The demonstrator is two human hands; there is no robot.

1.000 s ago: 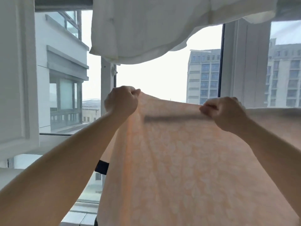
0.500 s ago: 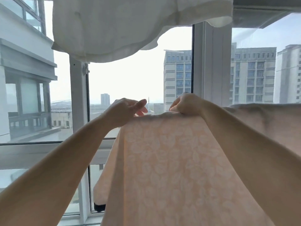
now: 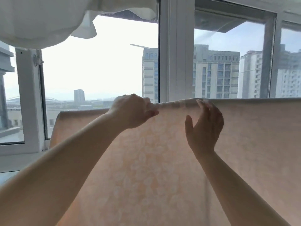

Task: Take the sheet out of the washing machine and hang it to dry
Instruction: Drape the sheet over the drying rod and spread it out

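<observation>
Peach cotton sheet with a pale leaf print (image 3: 162,160) is out of the machine and draped over a horizontal support at window height, top fold running from the left corner out past the right frame edge.

Left hand (image 3: 132,111): fingers curled, pinching the bunched, rolled section of the fold. Right hand (image 3: 204,126): fingers loosely spread and relaxed, tips at the fold line, thumb apart, gripping nothing.

Step in hand, as I read it: flattening the gathered bit along the top. To do it well:
- hold the left pinch as anchor and sweep the right palm outward along the fold so the roll unwinds
- work towards the lower left corner, which sits below the rest of the edge
- keep the fabric single-layer over the support, or it dries slowly

Hard to make out:
- the rail or line itself is fully covered by fabric; probably a rod, can't confirm
- bottom hem and far side of the sheet are out of view, so overhang balance is unknown
- white crumpled cloth hanging overhead (image 3: 40,22) is cut off at the top
</observation>
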